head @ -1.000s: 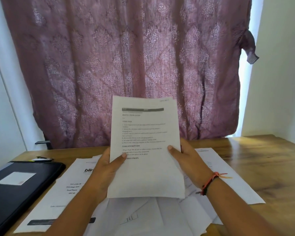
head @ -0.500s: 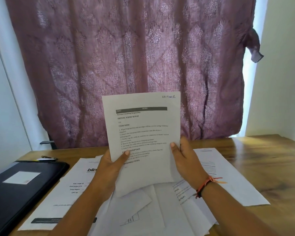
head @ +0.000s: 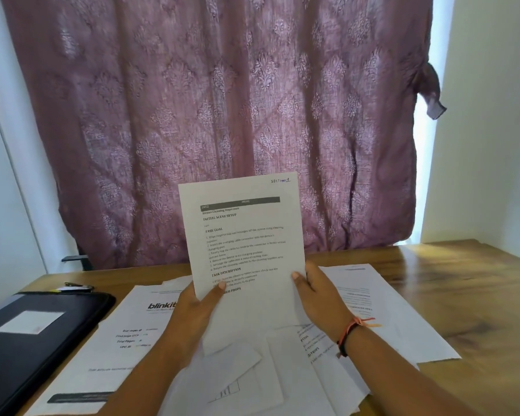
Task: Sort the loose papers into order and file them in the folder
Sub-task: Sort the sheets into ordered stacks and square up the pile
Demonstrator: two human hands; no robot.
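A printed sheet [head: 246, 235] is held upright at centre, gripped at its lower edge by both hands, the left hand [head: 192, 313] and the right hand [head: 318, 298]; loose papers [head: 126, 340] are spread on the table [head: 463, 280] at 6 o'clock; a black folder [head: 27, 340] is laid at 8 o'clock.

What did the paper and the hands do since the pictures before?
The white printed sheet tilted a little, its top leaning to the left. The left hand and the right hand kept holding its lower part; nothing was picked up or let go. The black folder and the loose white papers on the wooden table stayed where they were.
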